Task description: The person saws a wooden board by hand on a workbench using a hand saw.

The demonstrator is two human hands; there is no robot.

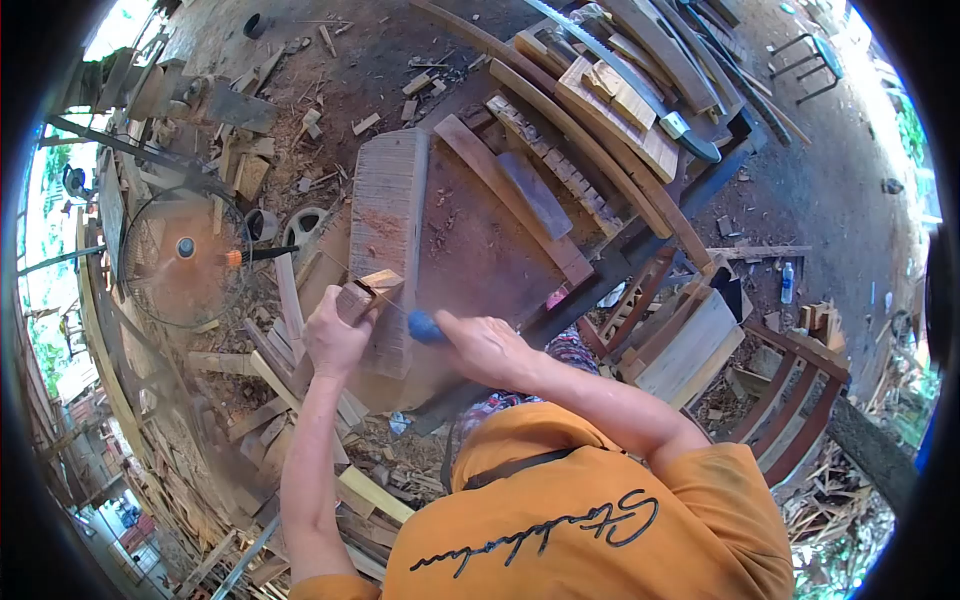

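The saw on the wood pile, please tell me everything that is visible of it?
The saw has a long, narrow, pale blade, metal by its look, with teeth seemingly along one edge, and a dark green handle with a whitish part beside the blade. It lies on the wood pile; its blade runs out of view at the top. Neither hand touches it.

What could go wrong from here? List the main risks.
The blue-handled tool in the right hand could slip off the wooden block and jab the left hand, whose bare fingers grip it close by.

The block looks held only by that hand, so it may twist under pressure.

The saw lies loose-looking across the stacked boards; a knock might send it sliding.
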